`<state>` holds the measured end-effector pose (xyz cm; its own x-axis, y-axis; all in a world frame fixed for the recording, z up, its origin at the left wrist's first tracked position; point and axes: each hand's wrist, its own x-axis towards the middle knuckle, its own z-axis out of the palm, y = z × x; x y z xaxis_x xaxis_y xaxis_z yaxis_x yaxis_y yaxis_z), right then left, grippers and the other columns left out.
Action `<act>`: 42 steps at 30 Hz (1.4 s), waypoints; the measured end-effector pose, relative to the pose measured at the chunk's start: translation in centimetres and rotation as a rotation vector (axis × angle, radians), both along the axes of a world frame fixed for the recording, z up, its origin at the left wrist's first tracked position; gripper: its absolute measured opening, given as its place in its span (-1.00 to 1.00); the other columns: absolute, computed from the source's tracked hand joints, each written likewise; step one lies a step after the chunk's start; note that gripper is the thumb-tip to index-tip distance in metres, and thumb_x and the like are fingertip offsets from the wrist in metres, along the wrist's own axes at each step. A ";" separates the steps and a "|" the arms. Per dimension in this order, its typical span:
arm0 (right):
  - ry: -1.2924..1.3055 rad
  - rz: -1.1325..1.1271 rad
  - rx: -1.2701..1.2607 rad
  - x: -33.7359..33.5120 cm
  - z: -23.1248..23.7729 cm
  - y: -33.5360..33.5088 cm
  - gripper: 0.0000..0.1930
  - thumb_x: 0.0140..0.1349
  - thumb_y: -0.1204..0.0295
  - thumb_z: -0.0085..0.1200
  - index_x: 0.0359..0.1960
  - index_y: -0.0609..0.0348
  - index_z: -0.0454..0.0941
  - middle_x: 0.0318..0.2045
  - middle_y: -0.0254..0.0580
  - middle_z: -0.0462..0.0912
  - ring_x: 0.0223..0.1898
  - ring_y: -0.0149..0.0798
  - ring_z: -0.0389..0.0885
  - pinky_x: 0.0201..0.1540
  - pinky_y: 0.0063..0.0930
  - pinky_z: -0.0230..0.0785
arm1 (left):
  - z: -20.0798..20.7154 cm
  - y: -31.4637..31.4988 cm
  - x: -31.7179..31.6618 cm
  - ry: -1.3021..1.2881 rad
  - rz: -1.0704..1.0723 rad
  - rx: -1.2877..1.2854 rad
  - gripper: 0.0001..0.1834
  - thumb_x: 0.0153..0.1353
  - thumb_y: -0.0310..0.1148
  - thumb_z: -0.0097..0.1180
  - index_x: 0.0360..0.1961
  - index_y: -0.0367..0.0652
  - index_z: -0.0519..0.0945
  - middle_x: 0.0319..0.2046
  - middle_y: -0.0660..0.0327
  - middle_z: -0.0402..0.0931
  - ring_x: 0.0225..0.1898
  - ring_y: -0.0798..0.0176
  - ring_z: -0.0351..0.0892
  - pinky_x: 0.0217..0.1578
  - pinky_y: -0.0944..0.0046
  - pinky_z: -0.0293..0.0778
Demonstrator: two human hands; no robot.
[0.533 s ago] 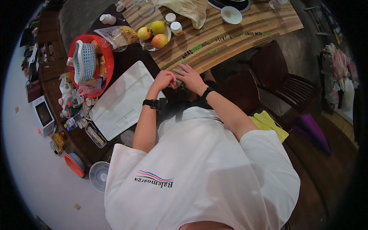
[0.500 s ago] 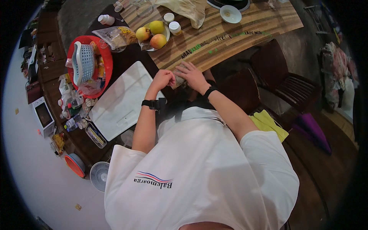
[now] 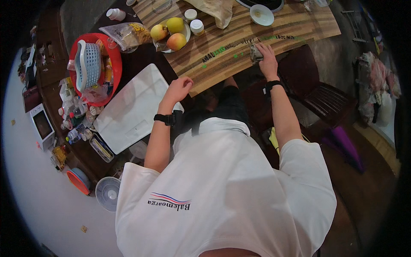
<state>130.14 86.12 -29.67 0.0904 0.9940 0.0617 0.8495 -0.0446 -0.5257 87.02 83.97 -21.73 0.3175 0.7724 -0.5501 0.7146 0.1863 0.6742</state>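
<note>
My right hand (image 3: 267, 60) is over the near edge of the wood-striped table (image 3: 222, 51), its fingers closed on a crumpled greyish cloth (image 3: 255, 54). The cloth rests on the tabletop beside a row of dark and green lettering. My left hand (image 3: 181, 88) hovers by the table's near left corner with its fingers curled and nothing visible in them. Close to the left wrist lies a white rectangular board or lid (image 3: 136, 109) on a dark surface.
A plate (image 3: 187, 31) of three fruits (image 3: 176, 41), white jars (image 3: 197, 27), a bowl (image 3: 261, 15) and a beige cloth (image 3: 216, 10) are on the table. Left are a snack bag (image 3: 125, 35) and red basin (image 3: 117, 68) with a blue basket (image 3: 88, 66). Chairs (image 3: 319, 88) stand right.
My right hand has moved right along the table's near edge with the greyish cloth, away from my left hand. The left hand stays near the corner, fingers still curled.
</note>
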 end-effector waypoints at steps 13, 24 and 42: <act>0.057 0.009 0.007 -8.7 -1.0 -1.5 -0.28 0.01 0.76 0.05 0.30 0.05 0.56 0.42 -0.04 0.41 0.49 0.32 0.15 0.53 0.10 0.15 | 0.8 -2.0 -0.3 0.098 0.044 0.166 -0.59 0.34 -0.27 0.19 0.12 -0.29 0.64 0.20 -0.10 0.61 0.22 -0.12 0.60 0.20 0.02 0.53; 0.118 0.416 -0.007 -19.1 1.4 -1.9 -0.21 -0.05 0.74 0.17 0.33 -0.06 0.56 0.43 -0.15 0.45 0.51 0.25 0.18 0.54 0.07 0.15 | -4.4 -6.4 2.4 0.638 -0.233 0.311 0.02 0.33 -0.06 0.26 0.62 -0.27 0.02 0.63 -0.29 -0.27 0.64 -0.32 -0.16 0.54 -0.20 0.04; 0.118 0.454 -0.009 -13.8 1.4 1.8 -0.21 -0.06 0.77 0.13 0.29 -0.19 0.61 0.34 -0.26 0.57 0.48 0.08 0.33 0.49 -0.12 0.30 | -2.8 -4.4 2.9 0.568 -0.274 0.179 0.10 0.33 0.07 0.27 0.57 -0.48 0.01 0.57 -0.52 -0.28 0.61 -0.46 -0.18 0.45 -0.21 0.23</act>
